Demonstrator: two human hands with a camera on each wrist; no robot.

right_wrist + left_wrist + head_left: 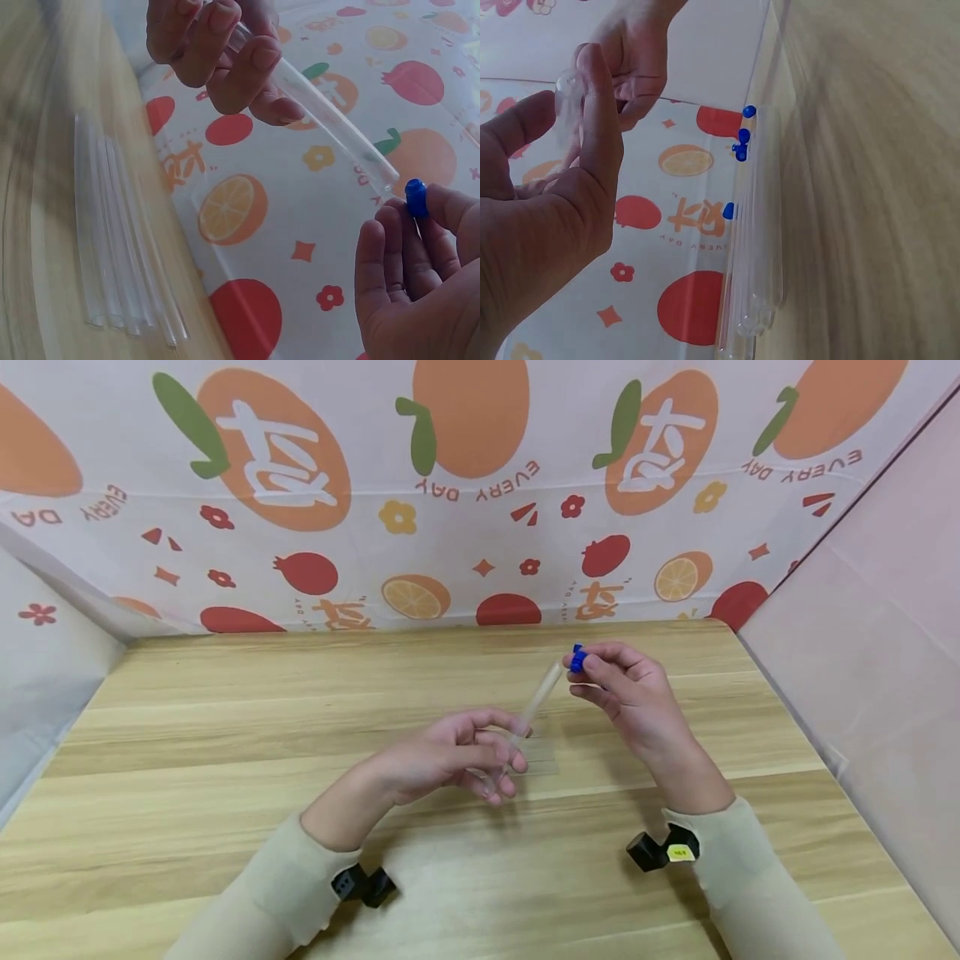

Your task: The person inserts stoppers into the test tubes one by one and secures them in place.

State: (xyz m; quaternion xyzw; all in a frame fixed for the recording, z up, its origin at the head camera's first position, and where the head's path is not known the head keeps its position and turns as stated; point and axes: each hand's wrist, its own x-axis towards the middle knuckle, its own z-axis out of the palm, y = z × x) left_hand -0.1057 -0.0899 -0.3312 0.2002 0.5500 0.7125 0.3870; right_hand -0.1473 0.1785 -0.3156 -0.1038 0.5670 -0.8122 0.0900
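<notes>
My left hand (457, 756) holds a clear test tube (542, 693) at a slant, its upper open end pointing toward the right hand. Between thumb and fingers, my right hand (633, 693) pinches a small blue stopper (416, 198). In the right wrist view, the stopper is close to the tube's mouth, with a small gap between them. The tube's rounded lower end (568, 84) shows between the left thumb and fingers in the left wrist view.
Several clear test tubes (112, 232) lie side by side on the wooden table (225, 718), partly behind the left hand in the head view. Loose blue stoppers (741, 150) lie near them. A fruit-print cloth (360, 560) stands along the back edge.
</notes>
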